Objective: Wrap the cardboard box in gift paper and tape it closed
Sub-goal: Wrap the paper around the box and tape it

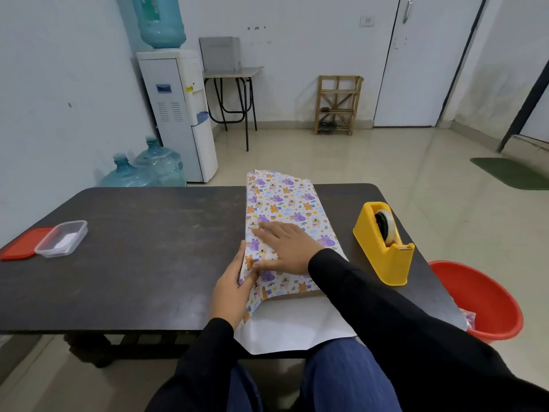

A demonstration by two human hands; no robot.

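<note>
- Paper (285, 209), printed with small cartoon animals, lies folded over the box on the right half of the bench (133, 248). Its long side runs away from you, and the box itself is hidden under it.
- Your right hand (286, 248) rests flat on top of the paper, fingers (264, 226) straight and close together, reaching toward the top left edge.
- Your left hand (233, 288) stands against the left side of the parcel. Its fingers are straight and press the paper up to that side, and its thumb meets your right thumb at the top edge. It curls round nothing.
- One white flap of the paper, plain side up, spreads from the near end toward you and hangs over the bench edge above your knees.
- The yellow dispenser (383, 245), with a roll of tape in it, stands just right of the parcel.
- At the far left of the bench a clear tub (62, 237) sits just beside a red lid (20, 248).
- A red bucket (487, 295) stands on the floor right of the bench, with a scrap of printed paper in it.
</note>
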